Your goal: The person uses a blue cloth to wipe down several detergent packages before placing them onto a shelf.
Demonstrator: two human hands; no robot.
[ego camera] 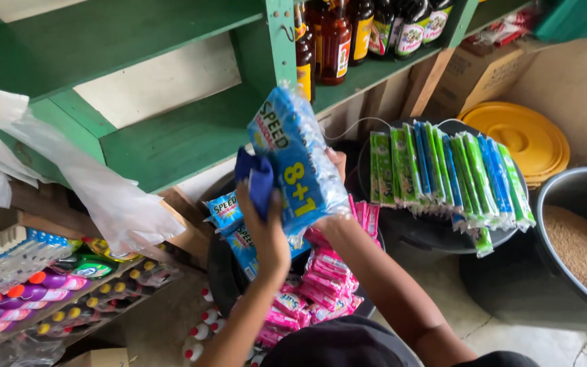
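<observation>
A blue plastic-wrapped pack of sachets (298, 158) is held up in front of the green shelf (171, 139). My right hand (335, 170) grips the pack from behind on its right side; only the fingers show past its edge. My left hand (264, 224) presses a folded dark blue cloth (255, 178) against the pack's left side. Below the hands, more blue packs (229, 221) and pink sachet packs (321, 285) lie in a pile on a dark round surface.
Brown bottles (334, 41) stand on the upper green shelf. Green and blue sachet strips (450, 177) lie on a black lid. A yellow lid (521, 136) and a grey tub of brown grain (582, 251) are at right. Clear plastic bags (96, 183) and bottled goods (42, 292) are at left.
</observation>
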